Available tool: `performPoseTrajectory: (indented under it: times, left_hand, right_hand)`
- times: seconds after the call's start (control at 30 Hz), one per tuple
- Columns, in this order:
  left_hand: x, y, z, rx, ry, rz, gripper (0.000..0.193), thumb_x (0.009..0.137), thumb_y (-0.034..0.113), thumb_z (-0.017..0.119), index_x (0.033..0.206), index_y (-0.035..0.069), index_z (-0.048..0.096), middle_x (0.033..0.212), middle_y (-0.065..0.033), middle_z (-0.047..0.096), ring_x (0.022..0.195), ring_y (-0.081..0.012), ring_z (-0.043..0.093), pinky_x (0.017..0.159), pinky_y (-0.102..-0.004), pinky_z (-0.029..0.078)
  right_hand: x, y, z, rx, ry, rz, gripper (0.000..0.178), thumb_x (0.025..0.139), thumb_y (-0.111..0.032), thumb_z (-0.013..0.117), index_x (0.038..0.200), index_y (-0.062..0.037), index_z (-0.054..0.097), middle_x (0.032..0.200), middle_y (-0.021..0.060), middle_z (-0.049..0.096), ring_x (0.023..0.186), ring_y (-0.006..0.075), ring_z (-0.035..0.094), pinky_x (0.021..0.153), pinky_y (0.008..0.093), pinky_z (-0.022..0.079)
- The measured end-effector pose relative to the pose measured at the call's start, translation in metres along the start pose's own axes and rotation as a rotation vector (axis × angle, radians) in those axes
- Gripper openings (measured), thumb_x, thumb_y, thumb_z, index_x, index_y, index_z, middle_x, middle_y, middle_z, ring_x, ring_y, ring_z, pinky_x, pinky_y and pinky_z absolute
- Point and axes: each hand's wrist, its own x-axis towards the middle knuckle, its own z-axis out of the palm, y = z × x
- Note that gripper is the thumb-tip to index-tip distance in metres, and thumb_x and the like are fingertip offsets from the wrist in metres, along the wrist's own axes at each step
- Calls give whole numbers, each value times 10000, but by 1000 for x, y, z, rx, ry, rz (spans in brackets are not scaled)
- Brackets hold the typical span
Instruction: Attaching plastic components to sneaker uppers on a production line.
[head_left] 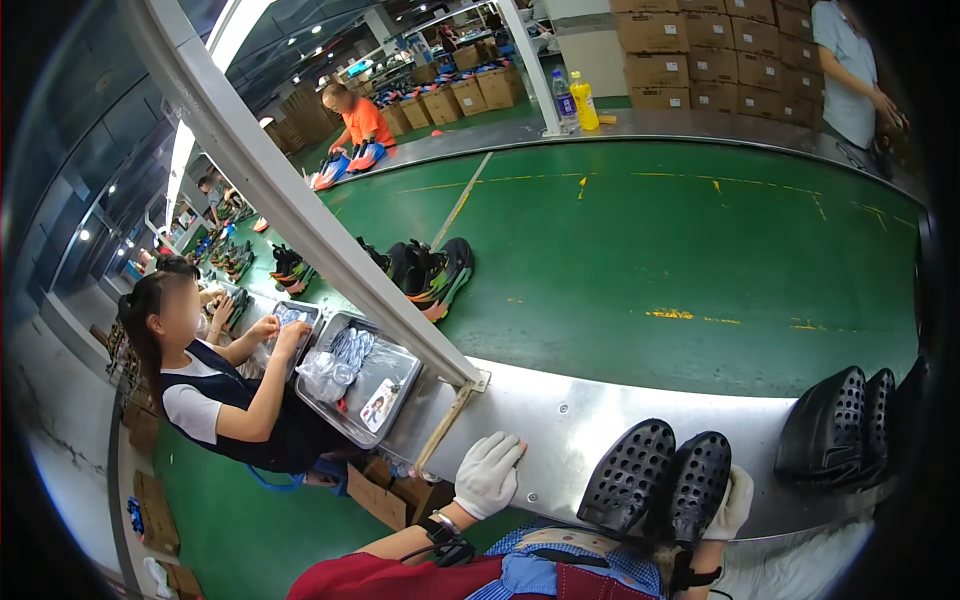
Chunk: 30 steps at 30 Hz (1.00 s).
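My left hand (pixel 488 476), in a white glove, lies open with fingers stretched over the near edge of the metal ledge (pixel 545 400); it holds nothing. At the right, a pair of black shoe-shaped forms full of round holes, a left form (pixel 630 475) and a right form (pixel 697 485), stands at the ledge's near edge, close to my body. My right hand (pixel 735 505), also gloved, is closed against the outer side of the right form. Part of its fingers is hidden behind that form.
More black perforated forms (pixel 825 430) stand on the ledge at far right. A green conveyor belt (pixel 650 250) runs beyond, with dark multicolour sneakers (pixel 435 275). A white post (pixel 300 190) rises at left, near metal trays (pixel 365 375) and a seated co-worker (pixel 230 380). Bottles (pixel 583 102) stand across.
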Motion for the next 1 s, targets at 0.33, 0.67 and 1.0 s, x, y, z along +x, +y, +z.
performPoseTrajectory:
  times: [0.33, 0.67, 1.0]
  left_hand:
    - [-2, 0, 2, -30, -2, -65, 377, 732, 29, 598, 1100, -7, 672, 1138, -151, 647, 1106, -331, 592, 972, -440, 472]
    - [-8, -4, -2, -29, -18, -67, 417, 724, 32, 600, 1135, 5, 663, 1161, -134, 643, 1126, -322, 584, 994, -434, 466]
    - [-9, -4, -2, -41, -11, -63, 421, 727, 25, 600, 1142, 7, 663, 1168, -136, 643, 1134, -319, 584, 994, -435, 466]
  right_hand:
    - [-12, 5, 5, 184, 33, 115, 256, 918, -125, 617, 1140, 3, 594, 1018, 77, 590, 954, 181, 574, 895, 296, 451]
    - [-10, 1, 3, 259, -42, 59, 360, 893, -126, 639, 1211, 22, 560, 1088, 79, 576, 1007, 183, 563, 928, 305, 439]
    - [-6, -22, 3, 396, -50, 216, 325, 931, -92, 600, 1231, 18, 539, 1112, 62, 573, 1002, 146, 572, 918, 287, 470]
